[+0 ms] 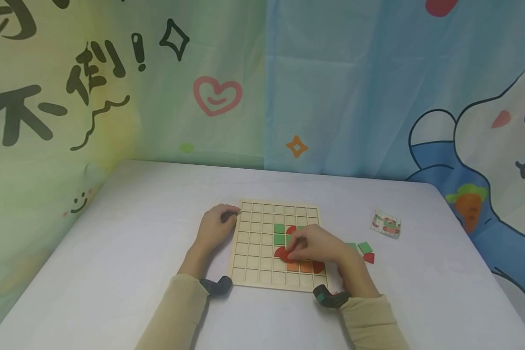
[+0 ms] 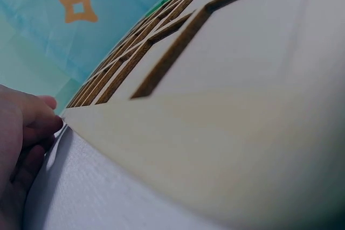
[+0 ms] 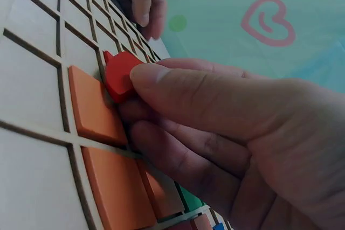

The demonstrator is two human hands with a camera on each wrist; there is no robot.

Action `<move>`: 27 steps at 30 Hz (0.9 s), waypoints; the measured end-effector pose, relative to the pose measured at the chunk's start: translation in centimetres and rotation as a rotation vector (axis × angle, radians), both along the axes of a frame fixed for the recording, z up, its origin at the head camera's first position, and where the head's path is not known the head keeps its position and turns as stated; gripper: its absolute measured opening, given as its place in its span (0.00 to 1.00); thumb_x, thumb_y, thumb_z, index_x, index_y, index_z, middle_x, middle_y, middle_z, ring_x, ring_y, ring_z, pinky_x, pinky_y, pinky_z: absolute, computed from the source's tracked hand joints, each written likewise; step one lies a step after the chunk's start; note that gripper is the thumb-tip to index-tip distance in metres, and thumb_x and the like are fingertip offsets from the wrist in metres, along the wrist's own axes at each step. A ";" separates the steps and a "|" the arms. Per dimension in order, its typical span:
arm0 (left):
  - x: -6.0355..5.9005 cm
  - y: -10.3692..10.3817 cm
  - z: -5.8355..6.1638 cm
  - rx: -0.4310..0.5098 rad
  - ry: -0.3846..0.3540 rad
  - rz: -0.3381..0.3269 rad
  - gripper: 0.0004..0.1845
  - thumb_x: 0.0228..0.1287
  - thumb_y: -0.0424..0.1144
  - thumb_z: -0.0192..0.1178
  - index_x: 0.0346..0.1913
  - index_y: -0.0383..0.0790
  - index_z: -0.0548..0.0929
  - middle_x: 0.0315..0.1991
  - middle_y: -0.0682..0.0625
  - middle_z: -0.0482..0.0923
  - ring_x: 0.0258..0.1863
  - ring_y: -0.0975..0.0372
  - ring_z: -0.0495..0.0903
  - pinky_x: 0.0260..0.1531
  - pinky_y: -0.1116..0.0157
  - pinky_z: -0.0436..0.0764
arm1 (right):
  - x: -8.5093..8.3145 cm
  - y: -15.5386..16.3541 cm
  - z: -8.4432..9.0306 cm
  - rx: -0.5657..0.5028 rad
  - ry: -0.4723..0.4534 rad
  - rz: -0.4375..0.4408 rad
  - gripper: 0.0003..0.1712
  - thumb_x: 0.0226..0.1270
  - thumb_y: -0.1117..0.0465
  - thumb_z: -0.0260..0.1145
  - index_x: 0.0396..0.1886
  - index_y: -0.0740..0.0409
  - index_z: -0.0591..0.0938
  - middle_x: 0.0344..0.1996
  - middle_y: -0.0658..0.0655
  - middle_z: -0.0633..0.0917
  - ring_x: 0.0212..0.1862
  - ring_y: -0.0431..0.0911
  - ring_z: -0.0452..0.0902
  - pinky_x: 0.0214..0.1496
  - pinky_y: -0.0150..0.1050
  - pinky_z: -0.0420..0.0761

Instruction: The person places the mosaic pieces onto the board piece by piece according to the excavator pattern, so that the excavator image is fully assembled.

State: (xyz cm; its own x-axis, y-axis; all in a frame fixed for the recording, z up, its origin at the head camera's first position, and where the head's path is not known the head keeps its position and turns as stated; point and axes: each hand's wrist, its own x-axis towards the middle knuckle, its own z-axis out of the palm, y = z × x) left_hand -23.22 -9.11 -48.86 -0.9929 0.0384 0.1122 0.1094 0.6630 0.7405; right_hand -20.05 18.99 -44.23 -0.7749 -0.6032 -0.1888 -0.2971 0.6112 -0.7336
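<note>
A wooden grid board (image 1: 253, 243) lies on the white table, with green tiles (image 1: 279, 233), red pieces and orange tiles (image 1: 299, 266) set in its cells. My right hand (image 1: 312, 245) pinches a red tile (image 3: 119, 75) between thumb and fingers, tilted over a cell just above the orange tiles (image 3: 94, 106). My left hand (image 1: 216, 224) rests against the board's left edge (image 2: 70, 119), its curled fingers touching the rim near the far corner.
Loose green and red tiles (image 1: 364, 250) lie on the table right of the board. A small patterned packet (image 1: 386, 223) sits further right. A cartoon-printed cloth backdrop hangs behind the table.
</note>
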 end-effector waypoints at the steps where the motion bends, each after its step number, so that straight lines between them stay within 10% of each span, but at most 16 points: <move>1: 0.0 0.0 0.0 0.001 0.000 -0.001 0.13 0.65 0.40 0.55 0.50 0.45 0.82 0.56 0.48 0.79 0.64 0.54 0.71 0.68 0.53 0.66 | 0.1 -0.1 0.0 -0.003 0.008 0.007 0.05 0.54 0.59 0.73 0.29 0.48 0.84 0.26 0.44 0.86 0.29 0.37 0.81 0.33 0.30 0.81; 27: -0.1 -0.1 0.0 -0.006 -0.002 -0.008 0.13 0.65 0.40 0.55 0.51 0.45 0.82 0.56 0.48 0.79 0.65 0.54 0.71 0.69 0.53 0.66 | 0.5 -1.5 -0.1 0.054 0.029 0.045 0.06 0.54 0.58 0.74 0.26 0.46 0.82 0.20 0.43 0.82 0.24 0.36 0.75 0.27 0.30 0.78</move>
State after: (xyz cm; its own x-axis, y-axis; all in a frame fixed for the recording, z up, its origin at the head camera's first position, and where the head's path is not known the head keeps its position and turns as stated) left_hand -23.30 -9.16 -48.89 -0.9928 0.0468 0.1099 0.1130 0.6668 0.7367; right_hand -19.53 17.46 -44.29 -0.7530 -0.6268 -0.2001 -0.3457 0.6356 -0.6904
